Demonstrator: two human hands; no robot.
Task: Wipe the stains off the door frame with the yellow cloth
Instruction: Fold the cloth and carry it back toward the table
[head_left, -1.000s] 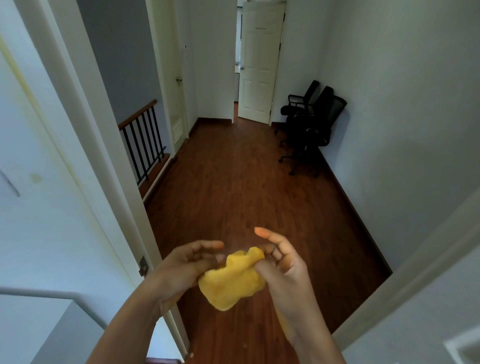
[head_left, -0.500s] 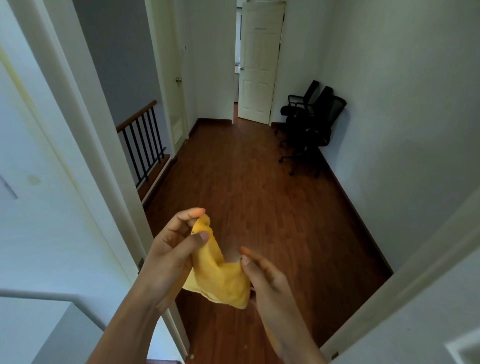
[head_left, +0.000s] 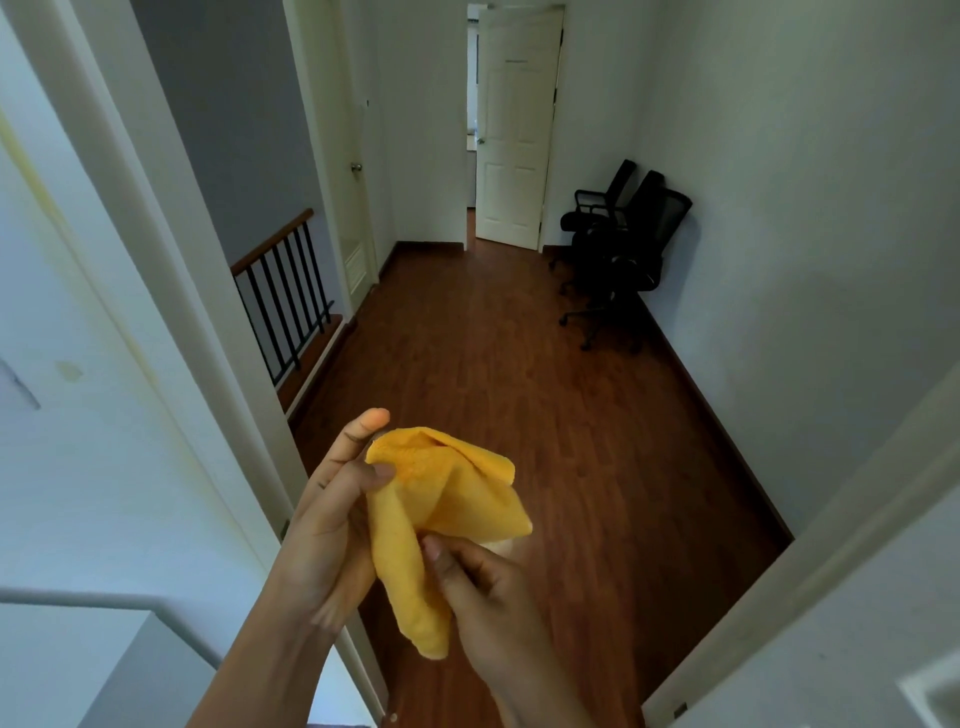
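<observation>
The yellow cloth (head_left: 441, 514) hangs crumpled between both hands in the lower middle of the head view. My left hand (head_left: 332, 525) pinches its upper left edge between thumb and fingers. My right hand (head_left: 483, 587) grips a fold lower down, from below. The white door frame (head_left: 171, 291) runs diagonally along the left, just left of my left hand, with a faint yellowish streak on the surface beside it. The frame's other side (head_left: 810, 561) crosses the lower right.
Ahead lies a hallway with a dark wood floor (head_left: 519, 374). A stair railing (head_left: 283, 296) with black bars stands at the left. Black office chairs (head_left: 618, 249) sit against the right wall. A white door (head_left: 514, 135) stands ajar at the far end.
The cloth has been spread out from a tight bunch. My left hand rose and holds the upper edge; my right hand dropped lower and grips a fold from below.
</observation>
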